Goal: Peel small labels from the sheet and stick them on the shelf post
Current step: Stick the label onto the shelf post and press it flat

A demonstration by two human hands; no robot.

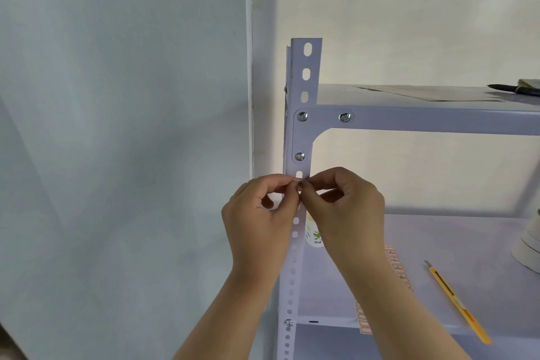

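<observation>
We pinch a small label (pixel 298 183) between both hands, left hand (pixel 257 219) and right hand (pixel 346 210) fingertips together, against the slotted shelf post (pixel 302 137); the label sheet (pixel 394 269) lies on the shelf (pixel 467 257).

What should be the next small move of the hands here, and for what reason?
Probably press the small label flat onto the shelf post. Both the left hand and the right hand pinch it at their fingertips right against the post's front face, just under a slot. Whether it already sticks cannot be seen. The label sheet lies on the lower shelf.
</observation>
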